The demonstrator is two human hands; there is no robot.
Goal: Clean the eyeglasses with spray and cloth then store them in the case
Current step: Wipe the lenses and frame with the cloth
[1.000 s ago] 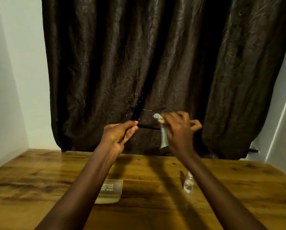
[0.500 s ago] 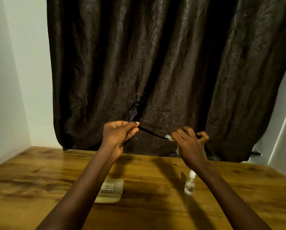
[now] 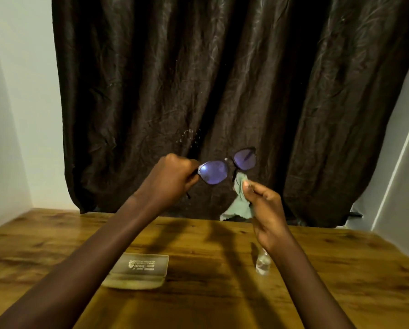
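Note:
Dark-framed eyeglasses [image 3: 227, 167] with purple-glinting lenses are held up above the table, lenses facing me. My left hand [image 3: 172, 179] grips them at the left hinge end. My right hand [image 3: 265, 210] pinches a pale green cloth [image 3: 238, 203] just below the right lens; the cloth hangs down from my fingers. A translucent case [image 3: 138, 270] with printed lettering lies shut on the wooden table [image 3: 210, 293] under my left forearm. The small clear spray bottle [image 3: 263, 264] stands beside my right wrist, partly hidden by it.
A dark brown curtain [image 3: 222, 91] hangs behind the table's far edge. White walls close in on the left and right.
The glasses have turned from edge-on to lenses facing me. My right hand has come off the frame and dropped slightly lower with the cloth.

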